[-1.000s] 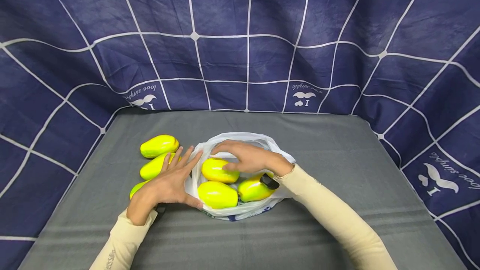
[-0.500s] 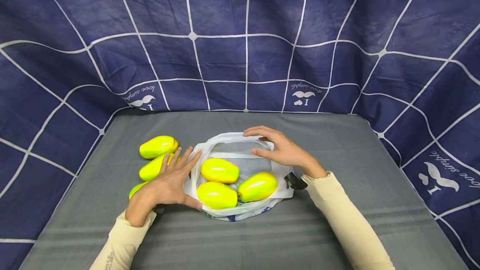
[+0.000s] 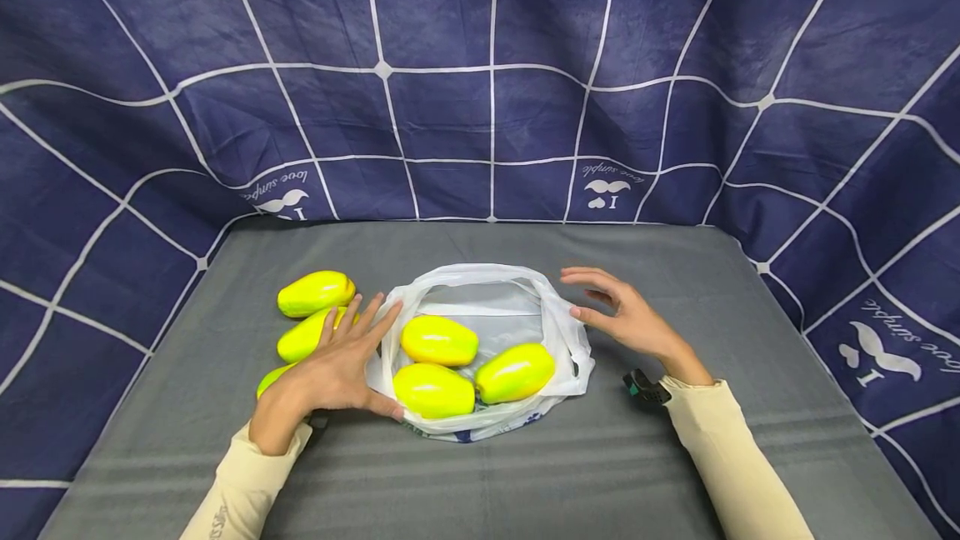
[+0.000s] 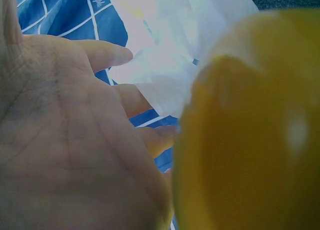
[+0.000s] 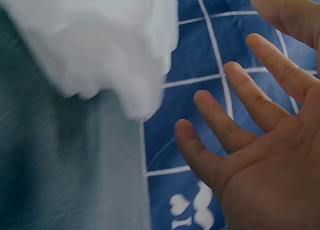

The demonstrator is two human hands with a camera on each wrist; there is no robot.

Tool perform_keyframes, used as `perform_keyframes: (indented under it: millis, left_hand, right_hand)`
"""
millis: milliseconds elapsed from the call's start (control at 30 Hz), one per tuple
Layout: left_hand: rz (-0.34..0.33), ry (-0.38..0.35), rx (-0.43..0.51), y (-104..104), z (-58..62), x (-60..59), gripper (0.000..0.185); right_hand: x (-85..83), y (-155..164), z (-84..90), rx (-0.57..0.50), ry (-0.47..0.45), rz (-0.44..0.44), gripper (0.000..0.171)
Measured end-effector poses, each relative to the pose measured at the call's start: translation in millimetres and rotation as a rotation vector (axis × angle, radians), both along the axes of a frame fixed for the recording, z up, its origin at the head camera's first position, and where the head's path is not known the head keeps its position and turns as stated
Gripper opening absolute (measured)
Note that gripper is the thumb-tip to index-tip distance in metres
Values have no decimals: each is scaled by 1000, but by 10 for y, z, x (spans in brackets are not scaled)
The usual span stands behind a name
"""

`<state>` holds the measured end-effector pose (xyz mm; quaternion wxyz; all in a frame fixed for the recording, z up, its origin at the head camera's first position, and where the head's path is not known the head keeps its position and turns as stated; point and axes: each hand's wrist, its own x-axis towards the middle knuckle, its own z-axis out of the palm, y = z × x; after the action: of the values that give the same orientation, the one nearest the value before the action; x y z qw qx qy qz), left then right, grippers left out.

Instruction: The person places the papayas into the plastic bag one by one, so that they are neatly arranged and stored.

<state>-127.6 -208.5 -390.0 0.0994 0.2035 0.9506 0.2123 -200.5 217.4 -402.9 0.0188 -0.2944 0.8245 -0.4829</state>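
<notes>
Bag [image 3: 558, 332] holds three mangoes [image 3: 438, 340]; left hand [image 3: 337, 365] flat against its rim, fingers spread; right hand [image 3: 630, 319] relaxed, just beside, empty.

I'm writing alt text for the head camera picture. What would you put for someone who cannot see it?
An open white plastic bag holding three yellow-green mangoes lies on a grey table. The left hand rests, fingers spread, on the bag's left edge; the right hand hovers open just right of it. Three more mangoes lie left, before a blue grid-patterned cloth.
</notes>
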Motion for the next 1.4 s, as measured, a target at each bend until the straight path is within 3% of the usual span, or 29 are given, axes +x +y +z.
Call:
perform_keyframes:
  millis: [233, 533, 1067, 1400]
  left_hand:
    - [1, -11, 17, -15, -1, 9, 138]
    - [-1, -10, 21, -11, 20, 15, 137]
    - [-7, -35, 25, -35, 95, 32, 136]
    - [27, 61, 98, -270, 261, 6, 119]
  right_hand:
    - [3, 183, -247, 25, -64, 6, 47]
    - [-12, 255, -390, 53, -180, 6, 55]
    - [-43, 216, -435, 82, -188, -21, 59]
    - [-33, 233, -458, 78, -181, -28, 58]
